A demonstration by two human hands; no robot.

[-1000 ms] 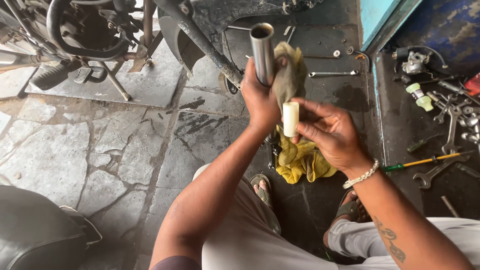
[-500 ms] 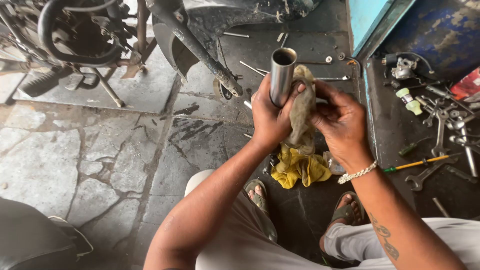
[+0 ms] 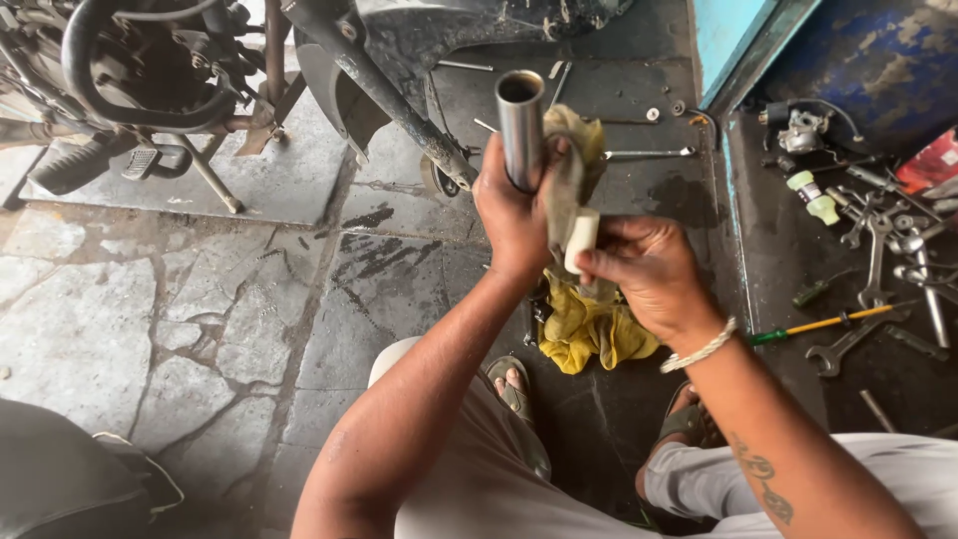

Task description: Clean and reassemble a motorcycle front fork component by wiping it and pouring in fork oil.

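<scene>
My left hand [image 3: 512,215] grips a shiny metal tube [image 3: 521,124] held upright, its open end toward the camera, together with a dirty yellowish rag [image 3: 573,160] draped beside the tube. My right hand [image 3: 644,274] pinches a small white cylinder [image 3: 581,240] against the rag, just right of the tube. A second yellow cloth [image 3: 589,327] lies on the dark floor under both hands, between my sandalled feet.
A motorcycle [image 3: 200,70] on its stand fills the upper left. Wrenches, a green-handled screwdriver [image 3: 813,325] and small parts lie scattered on the right. A long spanner [image 3: 649,153] lies on the floor behind the tube. Cracked stone paving is at the left.
My right hand came off the rag near the tube's top and moved lower, and the white cylinder shows in its fingers again. The tube stayed upright in my left hand.
</scene>
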